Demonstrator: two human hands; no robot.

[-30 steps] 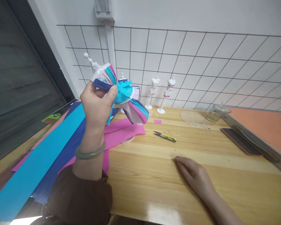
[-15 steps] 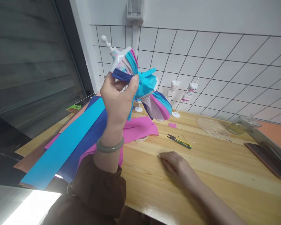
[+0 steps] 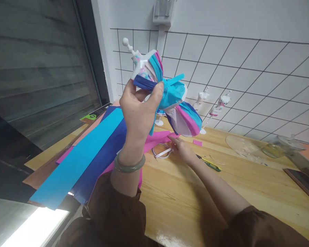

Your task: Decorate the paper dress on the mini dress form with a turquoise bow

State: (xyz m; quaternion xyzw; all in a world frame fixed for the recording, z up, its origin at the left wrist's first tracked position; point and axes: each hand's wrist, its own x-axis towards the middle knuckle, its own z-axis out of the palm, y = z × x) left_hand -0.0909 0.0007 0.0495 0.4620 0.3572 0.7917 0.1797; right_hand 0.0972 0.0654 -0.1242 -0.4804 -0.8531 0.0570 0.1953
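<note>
My left hand (image 3: 141, 113) is closed around a small white dress-form mannequin (image 3: 141, 65), raised and tilted above the table. Turquoise, dark blue, pink and white crepe paper (image 3: 173, 94) wraps its body and flares into a skirt (image 3: 185, 120). Lower down, my right hand (image 3: 181, 149) has its fingertips at the edge of a pink crepe paper sheet (image 3: 157, 138) and seems to pinch it. Right beside those fingers, a white ring with a narrow white strip (image 3: 161, 151) lies on the wood.
Turquoise (image 3: 79, 157) and dark blue paper sheets (image 3: 100, 161) lie at the left. Yellow thread snips (image 3: 211, 164) and a pink scrap (image 3: 197, 142) are right of my hand. Two small mannequins (image 3: 217, 108) stand by the wire grid, with a glass container (image 3: 275, 147) farther right.
My right hand has moved forward and left from the bare wood to the pink paper. The paper's edge has lifted, and the white ring shows. My left hand still holds the mannequin.
</note>
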